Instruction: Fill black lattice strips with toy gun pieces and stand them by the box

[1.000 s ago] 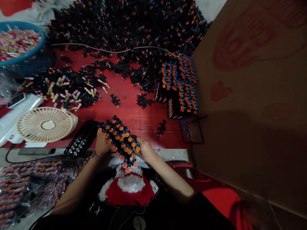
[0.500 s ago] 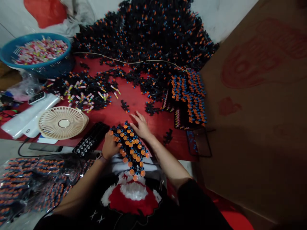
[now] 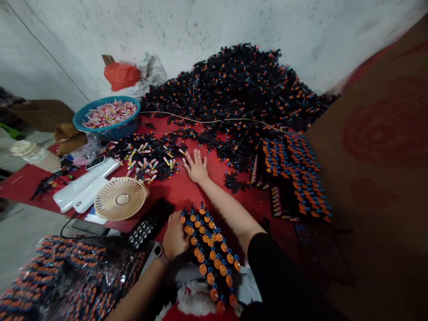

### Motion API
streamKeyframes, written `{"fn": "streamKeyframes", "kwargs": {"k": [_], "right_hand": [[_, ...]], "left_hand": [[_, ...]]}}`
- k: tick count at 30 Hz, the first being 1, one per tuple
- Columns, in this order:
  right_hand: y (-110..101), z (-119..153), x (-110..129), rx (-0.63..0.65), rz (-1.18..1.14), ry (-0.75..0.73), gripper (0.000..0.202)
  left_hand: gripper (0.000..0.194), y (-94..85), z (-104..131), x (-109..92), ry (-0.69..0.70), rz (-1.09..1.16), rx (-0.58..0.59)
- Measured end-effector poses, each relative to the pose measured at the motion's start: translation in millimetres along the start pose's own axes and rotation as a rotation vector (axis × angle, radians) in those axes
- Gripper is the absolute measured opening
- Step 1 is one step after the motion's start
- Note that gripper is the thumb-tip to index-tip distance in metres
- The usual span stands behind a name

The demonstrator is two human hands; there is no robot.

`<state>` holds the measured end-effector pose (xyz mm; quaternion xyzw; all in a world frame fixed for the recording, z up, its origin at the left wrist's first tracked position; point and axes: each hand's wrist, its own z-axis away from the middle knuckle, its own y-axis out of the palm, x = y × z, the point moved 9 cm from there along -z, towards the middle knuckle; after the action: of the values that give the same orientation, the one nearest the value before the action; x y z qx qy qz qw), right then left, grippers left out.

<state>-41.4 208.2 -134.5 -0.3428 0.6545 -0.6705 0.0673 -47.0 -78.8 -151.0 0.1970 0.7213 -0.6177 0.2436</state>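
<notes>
My left hand (image 3: 175, 236), with a watch on its wrist, is closed around the near-left side of a stack of black plastic pieces (image 3: 210, 240) with orange discs and blue rings in rows. The stack stands at the table's front edge, close to my body. Reaching forward, my right hand (image 3: 197, 167) lies with spread fingers over the red tabletop (image 3: 180, 189). I cannot tell whether anything is under its palm. Left of its fingertips is a heap of loose black pieces mixed with small pink-and-yellow printed tubes (image 3: 143, 162).
A large mound of black pieces (image 3: 234, 89) leans on the wall. Neat stacks (image 3: 294, 174) stand at the right beside a cardboard sheet (image 3: 374, 178). A blue basket (image 3: 109, 129) of tubes, a fan (image 3: 122, 199) and a black tray (image 3: 150, 223) are left. Bagged pieces (image 3: 73, 272) lie lower left.
My right hand has moved forward and away from the stack, onto the tabletop. My left hand keeps its hold on the stack. The camera has tilted up and turned left.
</notes>
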Motion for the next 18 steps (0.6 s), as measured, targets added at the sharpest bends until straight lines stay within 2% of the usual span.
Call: {"fn": "streamKeyframes", "kwargs": {"k": [2, 5, 9, 13, 18], "right_hand": [[5, -12, 16, 0.017, 0.028, -0.129, 0.063], [12, -20, 27, 0.051, 0.042, -0.154, 0.059], [11, 0, 27, 0.029, 0.039, -0.170, 0.056], [-1, 51, -3, -0.024, 0.004, -0.151, 0.052], [-35, 118, -64, -0.120, -0.178, -0.058, 0.041]], "left_hand": [[0.050, -0.7, -1, 1, -0.010, 0.052, -0.007], [0.048, 0.7, -4, -3, 0.003, 0.055, 0.049], [0.051, -4.2, -4, -6, -0.009, 0.046, 0.042], [0.049, -6.0, -3, -8, -0.006, 0.052, 0.028], [0.049, -5.0, -5, -8, -0.018, 0.012, 0.051]]}}
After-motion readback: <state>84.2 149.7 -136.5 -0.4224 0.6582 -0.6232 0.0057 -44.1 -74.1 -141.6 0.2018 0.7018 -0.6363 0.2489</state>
